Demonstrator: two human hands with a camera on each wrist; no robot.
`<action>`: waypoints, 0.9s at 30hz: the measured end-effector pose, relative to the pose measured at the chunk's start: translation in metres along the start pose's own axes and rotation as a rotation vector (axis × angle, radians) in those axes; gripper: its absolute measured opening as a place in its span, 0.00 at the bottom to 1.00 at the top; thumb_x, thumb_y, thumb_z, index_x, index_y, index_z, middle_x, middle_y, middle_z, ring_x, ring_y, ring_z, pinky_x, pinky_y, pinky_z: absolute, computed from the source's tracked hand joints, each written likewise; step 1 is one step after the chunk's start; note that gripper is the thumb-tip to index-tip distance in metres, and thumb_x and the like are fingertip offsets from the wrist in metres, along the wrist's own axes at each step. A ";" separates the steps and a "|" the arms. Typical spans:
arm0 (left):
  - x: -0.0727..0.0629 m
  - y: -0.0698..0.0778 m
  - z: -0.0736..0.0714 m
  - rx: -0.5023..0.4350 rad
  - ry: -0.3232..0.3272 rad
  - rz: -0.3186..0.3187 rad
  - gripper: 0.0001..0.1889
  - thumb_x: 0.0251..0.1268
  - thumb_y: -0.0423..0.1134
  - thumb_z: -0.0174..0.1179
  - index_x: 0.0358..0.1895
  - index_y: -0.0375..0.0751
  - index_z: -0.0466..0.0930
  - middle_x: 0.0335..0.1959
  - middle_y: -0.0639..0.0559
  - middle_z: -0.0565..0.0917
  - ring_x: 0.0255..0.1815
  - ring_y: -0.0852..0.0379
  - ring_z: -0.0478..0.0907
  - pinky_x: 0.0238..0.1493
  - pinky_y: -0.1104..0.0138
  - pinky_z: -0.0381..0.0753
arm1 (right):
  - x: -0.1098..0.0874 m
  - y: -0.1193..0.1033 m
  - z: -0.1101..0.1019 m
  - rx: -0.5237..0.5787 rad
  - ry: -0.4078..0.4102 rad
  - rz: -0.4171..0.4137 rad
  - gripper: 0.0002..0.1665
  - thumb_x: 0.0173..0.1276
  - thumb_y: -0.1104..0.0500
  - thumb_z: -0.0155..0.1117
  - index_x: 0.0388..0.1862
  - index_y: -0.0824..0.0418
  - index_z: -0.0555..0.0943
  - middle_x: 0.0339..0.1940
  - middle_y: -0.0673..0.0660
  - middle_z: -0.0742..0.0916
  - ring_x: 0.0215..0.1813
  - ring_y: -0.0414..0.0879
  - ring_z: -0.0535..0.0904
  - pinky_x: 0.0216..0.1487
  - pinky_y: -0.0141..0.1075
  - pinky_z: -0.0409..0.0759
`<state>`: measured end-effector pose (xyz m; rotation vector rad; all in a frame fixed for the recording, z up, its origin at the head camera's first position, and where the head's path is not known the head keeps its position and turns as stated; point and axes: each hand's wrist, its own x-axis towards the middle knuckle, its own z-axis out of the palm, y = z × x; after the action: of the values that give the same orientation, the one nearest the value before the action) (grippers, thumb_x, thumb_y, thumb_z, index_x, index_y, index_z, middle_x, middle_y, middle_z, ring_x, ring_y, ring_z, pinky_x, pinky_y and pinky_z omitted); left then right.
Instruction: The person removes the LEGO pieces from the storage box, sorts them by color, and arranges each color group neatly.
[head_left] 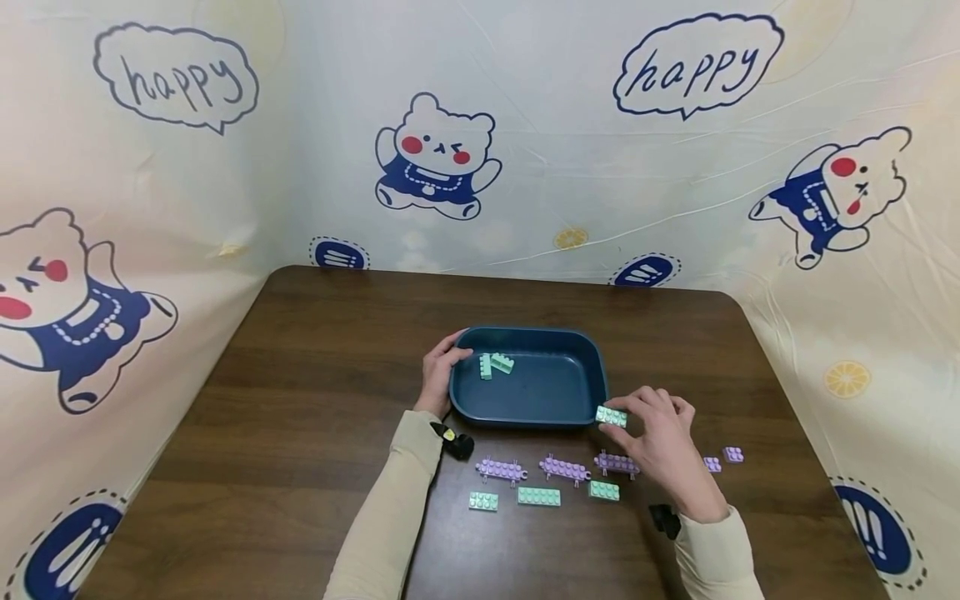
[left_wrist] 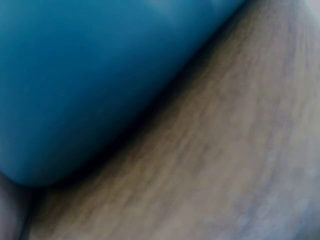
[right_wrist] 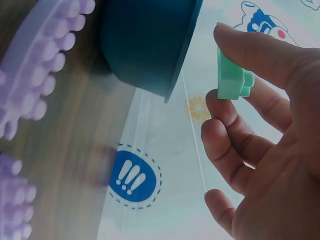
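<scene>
My left hand (head_left: 438,372) grips the left end of a dark blue tray (head_left: 528,421), thumb at the rim. In the left wrist view the tray's side (left_wrist: 90,90) fills the upper left, blurred. Inside the tray, toward its left end, lie two mint-green building bricks (head_left: 502,362). With thumb and fingertips my right hand (head_left: 660,433) pinches another mint-green brick (head_left: 611,416) near the tray's front right corner. The right wrist view shows this brick (right_wrist: 231,80) side-on, raised, with its studs toward the palm.
In front of the tray lie several long purple studded pieces (head_left: 564,470). Nearer me is a row of mint-green bricks (head_left: 538,497). Two small purple bricks (head_left: 733,454) sit right of my right hand. Printed cloth (head_left: 540,167) hangs around the brown table (head_left: 300,500).
</scene>
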<state>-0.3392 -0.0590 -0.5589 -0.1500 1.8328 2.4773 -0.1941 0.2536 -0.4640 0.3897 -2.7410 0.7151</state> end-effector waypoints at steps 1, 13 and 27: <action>0.000 0.000 0.000 0.002 0.001 0.000 0.20 0.57 0.39 0.64 0.55 0.48 0.83 0.58 0.51 0.80 0.60 0.52 0.73 0.64 0.55 0.67 | -0.003 0.001 -0.001 -0.001 -0.001 0.012 0.16 0.50 0.57 0.80 0.39 0.56 0.86 0.34 0.49 0.79 0.41 0.49 0.69 0.52 0.60 0.50; 0.001 0.000 0.000 -0.021 -0.004 -0.004 0.20 0.56 0.39 0.65 0.55 0.48 0.83 0.58 0.52 0.80 0.60 0.53 0.73 0.63 0.56 0.68 | -0.030 0.011 -0.010 -0.006 0.060 0.024 0.16 0.47 0.58 0.81 0.36 0.52 0.86 0.32 0.44 0.82 0.39 0.45 0.70 0.49 0.58 0.53; 0.001 0.000 0.001 0.004 0.003 -0.008 0.19 0.58 0.39 0.64 0.55 0.49 0.83 0.59 0.52 0.79 0.60 0.52 0.72 0.64 0.55 0.67 | -0.046 0.004 -0.016 -0.064 -0.034 0.121 0.17 0.43 0.59 0.83 0.34 0.52 0.87 0.32 0.48 0.81 0.40 0.50 0.71 0.48 0.57 0.54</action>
<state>-0.3399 -0.0585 -0.5585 -0.1601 1.8350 2.4691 -0.1501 0.2735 -0.4675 0.2251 -2.8310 0.6532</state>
